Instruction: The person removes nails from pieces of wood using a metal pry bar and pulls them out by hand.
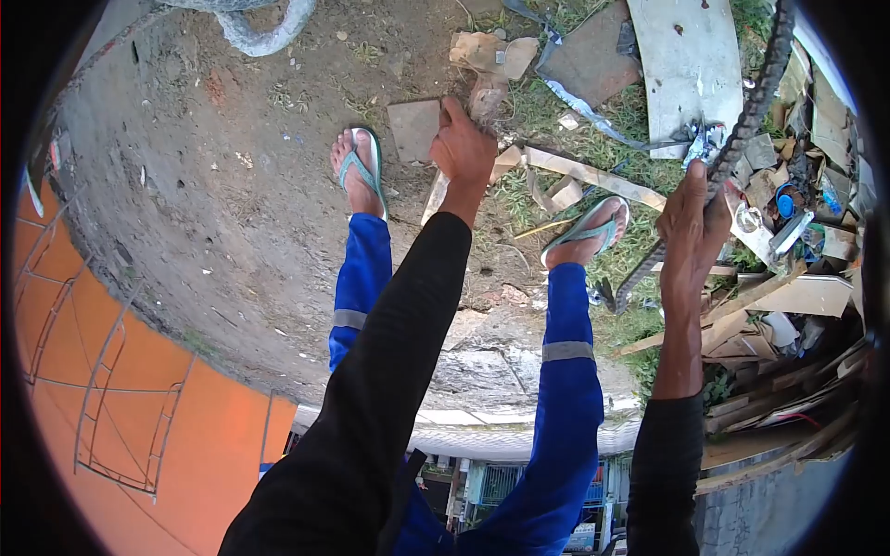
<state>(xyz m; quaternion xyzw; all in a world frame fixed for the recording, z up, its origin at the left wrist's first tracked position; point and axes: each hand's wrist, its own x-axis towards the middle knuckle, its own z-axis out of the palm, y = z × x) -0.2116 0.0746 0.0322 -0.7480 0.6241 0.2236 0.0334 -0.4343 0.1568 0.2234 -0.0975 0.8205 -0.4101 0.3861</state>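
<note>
My right hand (693,218) is wrapped round a long dark ridged bar (753,102), which slants from the top right down toward the grass beside my foot. My left hand (461,141) is held out over the ground with its index finger extended and the other fingers curled; nothing shows in it. Near its fingertips lies a flat grey-brown tile piece (414,131). A crumpled brown piece (480,52) lies farther off, and a pale wooden strip (593,174) lies between my hands.
My sandalled feet (362,171) stand on dirt and grass. A heap of planks, cardboard and litter (788,306) fills the right side. A pale board (691,74) lies at the top right. Metal frames (125,398) stand by an orange surface (209,445) at lower left.
</note>
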